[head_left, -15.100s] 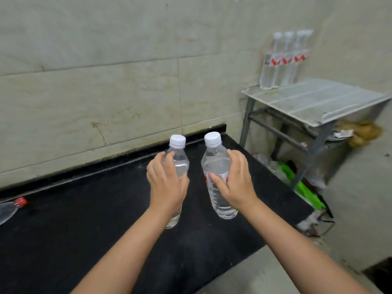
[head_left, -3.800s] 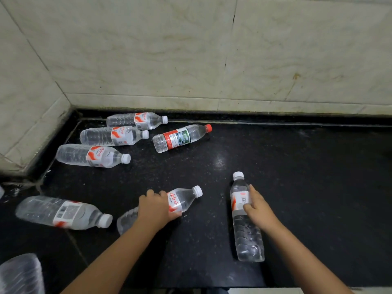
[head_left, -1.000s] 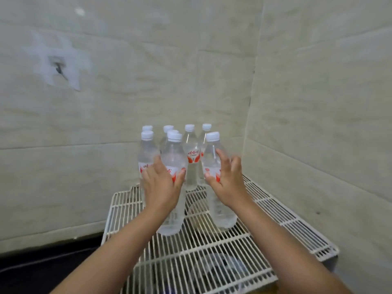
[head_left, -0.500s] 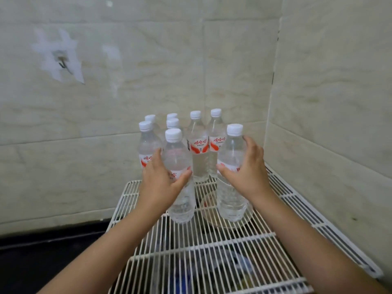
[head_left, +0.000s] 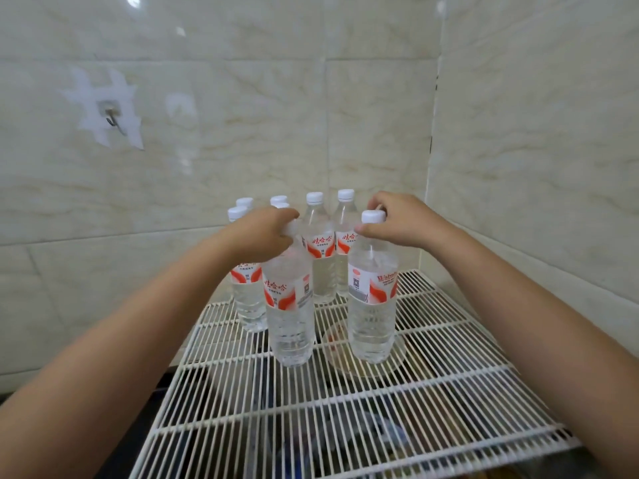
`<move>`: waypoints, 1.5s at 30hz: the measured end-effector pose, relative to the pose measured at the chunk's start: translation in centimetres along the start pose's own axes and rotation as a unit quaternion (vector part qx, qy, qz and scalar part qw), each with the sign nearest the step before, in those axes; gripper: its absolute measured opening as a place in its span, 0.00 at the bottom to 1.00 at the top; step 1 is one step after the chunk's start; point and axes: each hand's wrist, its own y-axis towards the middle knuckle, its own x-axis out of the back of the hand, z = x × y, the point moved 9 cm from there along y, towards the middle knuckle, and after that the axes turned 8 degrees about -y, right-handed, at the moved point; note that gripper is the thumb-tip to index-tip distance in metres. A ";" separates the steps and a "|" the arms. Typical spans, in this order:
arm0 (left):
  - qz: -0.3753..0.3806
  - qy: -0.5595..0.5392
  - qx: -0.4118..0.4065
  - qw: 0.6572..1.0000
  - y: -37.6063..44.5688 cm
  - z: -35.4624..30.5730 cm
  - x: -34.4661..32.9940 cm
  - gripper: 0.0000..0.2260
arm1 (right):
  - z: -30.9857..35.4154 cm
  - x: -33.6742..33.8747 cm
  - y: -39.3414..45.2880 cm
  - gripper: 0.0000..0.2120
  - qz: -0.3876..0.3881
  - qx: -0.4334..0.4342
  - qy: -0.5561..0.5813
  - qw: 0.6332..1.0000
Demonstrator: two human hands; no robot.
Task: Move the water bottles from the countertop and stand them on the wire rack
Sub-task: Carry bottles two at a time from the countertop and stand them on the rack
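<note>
Two clear water bottles with white caps and red-and-white labels stand upright on the white wire rack. My left hand grips the cap and neck of the left bottle. My right hand pinches the cap of the right bottle. Behind them several more bottles stand in rows near the wall corner.
Tiled walls close in the rack at the back and on the right. A metal hook is stuck on the back wall at the left. Beneath the rack's wires lie a round dish and dim clutter. The dark countertop edge shows at lower left.
Both hands have slid up from the bottles' bodies to their caps. The two bottles now rest on the rack in front of the others.
</note>
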 end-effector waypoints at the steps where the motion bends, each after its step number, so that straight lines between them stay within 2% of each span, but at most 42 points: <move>1: -0.003 -0.006 -0.001 1.000 -0.2 -0.1 0.2 0.20 | 0.2 0.2 0.1 0.12 -0.003 -0.013 -0.034 0.999; 4: -0.039 -0.035 -0.004 0.999 -0.4 -0.2 0.8 0.17 | 0.7 0.3 0.7 0.11 -0.012 -0.026 -0.109 0.994; 7: -0.067 -0.048 0.010 0.997 -0.2 -0.1 0.8 0.16 | 1.0 0.1 1.2 0.12 0.028 -0.010 -0.099 0.995; 10: -0.095 -0.068 0.025 0.993 0.5 -0.2 1.1 0.17 | 1.6 0.3 1.3 0.10 0.088 0.069 -0.108 0.988; 12: -0.112 -0.083 0.022 0.990 1.2 -0.6 1.2 0.18 | 1.6 0.4 1.2 0.09 0.109 0.090 -0.127 0.982; 15: -0.110 -0.092 0.015 0.990 2.1 -1.1 0.3 0.19 | 1.8 0.2 0.7 0.15 0.101 0.109 -0.131 0.980; 18: -0.102 -0.083 0.017 0.991 2.8 -1.1 -0.7 0.18 | 2.1 -0.3 0.4 0.13 0.096 0.127 -0.142 0.977; 23: -0.074 -0.019 0.004 0.997 3.8 -1.5 -1.4 0.20 | 0.8 -0.8 0.6 0.20 0.071 0.064 -0.228 0.969; 25: -0.071 -0.037 0.002 0.997 4.1 -1.8 -1.3 0.21 | 0.7 -0.7 1.1 0.18 0.064 0.061 -0.242 0.966; 28: -0.086 -0.076 0.010 0.993 4.8 -2.2 -1.0 0.19 | 0.9 -0.7 2.4 0.14 0.062 0.068 -0.216 0.972; 33: -0.127 -0.125 0.018 0.984 6.8 -2.4 0.1 0.19 | -0.6 -0.8 5.2 0.14 0.046 0.045 -0.152 0.986; 39: -0.103 -0.099 0.031 0.989 8.5 -1.6 -1.9 0.15 | -0.7 -2.7 7.5 0.15 0.032 0.046 -0.092 0.994; 45: -0.130 -0.097 0.041 0.986 8.7 -0.4 -2.0 0.15 | -0.1 -3.6 8.4 0.14 0.032 0.070 -0.069 0.995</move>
